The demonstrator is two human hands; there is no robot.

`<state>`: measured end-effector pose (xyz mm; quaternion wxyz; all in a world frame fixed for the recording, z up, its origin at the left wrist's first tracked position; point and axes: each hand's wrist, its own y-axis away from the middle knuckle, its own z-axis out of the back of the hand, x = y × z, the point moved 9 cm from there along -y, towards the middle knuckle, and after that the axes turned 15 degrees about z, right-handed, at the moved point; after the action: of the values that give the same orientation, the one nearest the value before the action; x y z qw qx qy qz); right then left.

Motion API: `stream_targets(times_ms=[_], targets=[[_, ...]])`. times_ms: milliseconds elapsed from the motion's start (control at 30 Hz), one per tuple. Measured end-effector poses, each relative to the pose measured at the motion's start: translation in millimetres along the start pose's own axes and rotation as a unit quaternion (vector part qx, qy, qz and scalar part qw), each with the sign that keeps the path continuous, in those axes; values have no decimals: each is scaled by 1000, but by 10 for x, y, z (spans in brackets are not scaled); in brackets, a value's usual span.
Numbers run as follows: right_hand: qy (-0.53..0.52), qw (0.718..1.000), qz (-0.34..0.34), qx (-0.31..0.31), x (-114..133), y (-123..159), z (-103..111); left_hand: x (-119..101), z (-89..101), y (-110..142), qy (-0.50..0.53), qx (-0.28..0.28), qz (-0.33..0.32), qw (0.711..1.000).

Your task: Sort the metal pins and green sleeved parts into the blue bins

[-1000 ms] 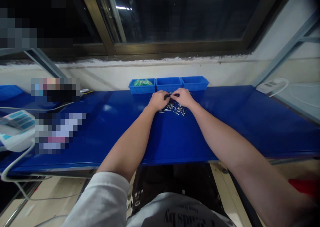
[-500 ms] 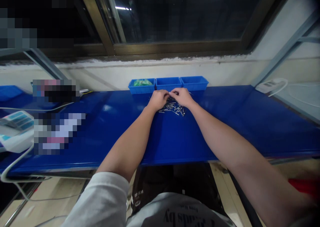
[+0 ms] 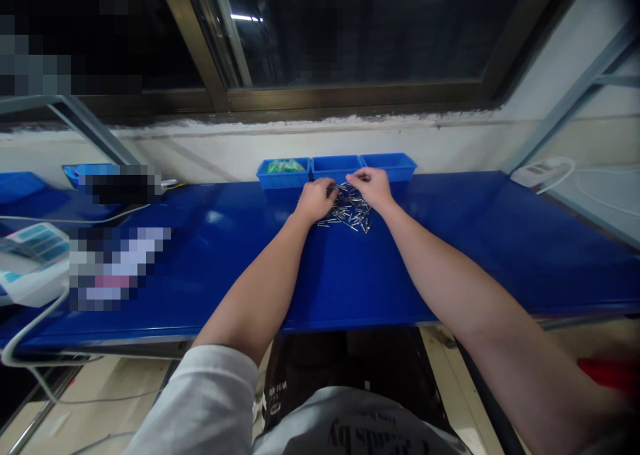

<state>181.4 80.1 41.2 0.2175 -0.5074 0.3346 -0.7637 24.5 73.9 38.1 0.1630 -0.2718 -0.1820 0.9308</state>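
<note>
A loose pile of thin, shiny metal pins (image 3: 350, 213), like nails or rivets, lies on the blue tabletop (image 3: 240, 241). At its left edge my left hand (image 3: 316, 201) is curled, thumb close to the fingers; anything in it is too small to make out. Over the pile's upper right side, my right hand (image 3: 373, 188) has thumb and forefinger pinched together, and what they hold cannot be made out. Just behind both hands stand three blue bins: a left bin (image 3: 263, 176) with green-wrapped contents, a middle bin (image 3: 337, 165) and a right bin (image 3: 395, 167).
On the left sit a white device (image 3: 35, 288) with a cable and some blurred-out items. A white power strip (image 3: 537, 173) lies at the far right near a grey metal post (image 3: 575, 101). The wall and window (image 3: 360, 35) rise behind the table.
My right hand has moved slightly right, away from my left hand, so a gap now shows between their fingertips. My left hand stays nearly in place.
</note>
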Motion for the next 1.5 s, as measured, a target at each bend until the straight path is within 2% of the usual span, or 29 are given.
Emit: stream_targets(times_ms=[167, 267, 433, 633, 800, 1000, 1167, 1333, 1500], targets=[[94, 993, -3, -76, -92, -34, 261, 19, -21, -4, -14, 10, 10, 1000], [154, 983, -26, -100, -179, -30, 404, 26, -26, -6, -22, 13, 11, 1000], [233, 963, -112, -83, -313, 35, 516, 32, -42, 0, -32, 24, 14, 999], [224, 959, -164, -55, -348, 78, 507, 37, -78, 3, -48, 42, 19, 998], [205, 963, -170, -27, -360, 81, 448, 40, -95, 5, -50, 48, 17, 997], [238, 970, -53, -18, -254, -17, 373, 38, -109, 9, -52, 52, 16, 997], [207, 974, 25, 86, -119, -15, 56, 24, -121, 15, -50, 58, 2, 997], [230, 950, 30, 211, -100, 98, -255, 2, -143, 24, -50, 73, -9, 996], [245, 934, 37, 258, -130, 146, -377, -21, -170, 28, -52, 81, -24, 995]])
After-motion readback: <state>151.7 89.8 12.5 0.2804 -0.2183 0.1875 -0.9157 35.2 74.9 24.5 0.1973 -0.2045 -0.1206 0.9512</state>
